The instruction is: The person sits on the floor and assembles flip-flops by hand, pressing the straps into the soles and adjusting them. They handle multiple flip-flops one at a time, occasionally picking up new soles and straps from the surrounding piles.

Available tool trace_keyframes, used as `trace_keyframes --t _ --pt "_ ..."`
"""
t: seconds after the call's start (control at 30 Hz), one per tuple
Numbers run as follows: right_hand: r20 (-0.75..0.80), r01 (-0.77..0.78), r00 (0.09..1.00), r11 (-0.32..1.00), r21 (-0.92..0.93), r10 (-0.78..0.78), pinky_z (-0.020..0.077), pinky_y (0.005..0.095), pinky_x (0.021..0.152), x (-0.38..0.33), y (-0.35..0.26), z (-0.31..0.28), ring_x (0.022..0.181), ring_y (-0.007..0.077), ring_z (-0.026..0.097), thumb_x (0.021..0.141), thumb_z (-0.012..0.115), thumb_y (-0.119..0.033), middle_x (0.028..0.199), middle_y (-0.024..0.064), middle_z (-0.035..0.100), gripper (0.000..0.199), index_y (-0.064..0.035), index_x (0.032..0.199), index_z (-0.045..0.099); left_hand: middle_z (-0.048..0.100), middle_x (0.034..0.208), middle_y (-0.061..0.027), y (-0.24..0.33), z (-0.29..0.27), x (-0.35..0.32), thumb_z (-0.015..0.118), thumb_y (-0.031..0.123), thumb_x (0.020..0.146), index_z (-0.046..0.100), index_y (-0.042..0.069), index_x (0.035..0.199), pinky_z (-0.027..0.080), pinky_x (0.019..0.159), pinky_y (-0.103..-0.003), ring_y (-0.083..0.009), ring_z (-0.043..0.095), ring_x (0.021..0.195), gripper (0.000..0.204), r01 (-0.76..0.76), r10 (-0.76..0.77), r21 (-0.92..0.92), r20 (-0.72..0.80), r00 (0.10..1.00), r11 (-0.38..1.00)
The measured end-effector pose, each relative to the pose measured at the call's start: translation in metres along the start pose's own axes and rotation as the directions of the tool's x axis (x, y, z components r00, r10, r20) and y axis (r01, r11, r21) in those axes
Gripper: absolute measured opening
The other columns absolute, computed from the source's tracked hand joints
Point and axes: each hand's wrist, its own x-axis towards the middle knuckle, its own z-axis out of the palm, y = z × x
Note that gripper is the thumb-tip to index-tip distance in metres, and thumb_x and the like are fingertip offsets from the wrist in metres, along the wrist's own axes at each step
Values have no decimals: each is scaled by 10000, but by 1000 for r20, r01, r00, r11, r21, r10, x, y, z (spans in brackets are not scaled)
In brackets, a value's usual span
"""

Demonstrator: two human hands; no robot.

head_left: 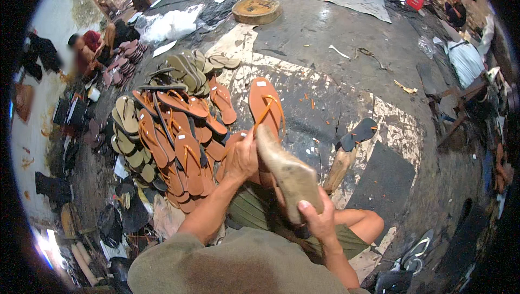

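Foot form point(291, 172) slants away and leftward from the right hand point(318, 215) clamped on its heel — toe at the orange sandal point(260, 92)'s strap point(262, 114), nearer the left hand point(242, 158) gripping that sandal's edge.

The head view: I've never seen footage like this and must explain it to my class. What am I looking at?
There is no machine here: a person works with two bare hands. The single picture comes from a wide fisheye camera on their head, looking down, so its edges bend. The right hand holds a foot-shaped shoe last by its heel end. The left hand is at a brown flip-flop with orange straps; its fingers are partly hidden. On the floor, to the left, lie heaped brown flip-flops and olive flip-flops.
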Motion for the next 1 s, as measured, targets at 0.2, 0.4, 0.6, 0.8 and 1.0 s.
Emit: trace_keyframes --t 0.2,0.4,0.6,0.8,1.0 --pt "-200 273 907 879 -392 -371 506 420 1006 35 10 34 1145 345 646 889 767 -239 1273 232 641 654 68 1409 514 667 999 -316 45 14 -25 446 198 1024 441 -104 1442 546 784 -459 -443 703 895 516 -315 317 -49 55 947 948" --pt "-156 434 839 814 -387 -522 475 460 1037 28 9 39 1195 380 606 889 765 -230 1309 254 613 637 74 1395 525 464 1539 -189 18 -11 67 316 591 1073 327 52 1588 409 1128 -475 -308 547 1308 746 101 -164 -866 22 986 491" --pt "-163 646 646 648 -402 -745 402 490 1078 29 15 44 1243 394 542 890 775 -218 1351 263 583 638 71 1398 520 441 1523 -167 104 14 79 356 587 1081 255 106 1597 492 1083 -482 -334 510 1343 713 89 -55 -992 84 995 95" --pt "-7 509 655 448 -735 -755 349 505 1117 32 20 30 1291 391 486 851 837 -254 1447 256 499 770 12 1476 474 182 1649 -237 87 43 -7 742 666 850 -90 10 1626 309 1208 -461 -353 292 1499 1314 146 -82 -660 127 989 737" --pt "-103 365 920 922 -130 -378 385 404 1107 0 6 -7 1261 249 523 973 542 -687 1369 172 546 857 37 1429 497 281 1569 -258 131 2 -41 803 300 767 -160 79 1627 391 1164 -455 -353 389 1440 1310 494 -341 -808 388 856 319"
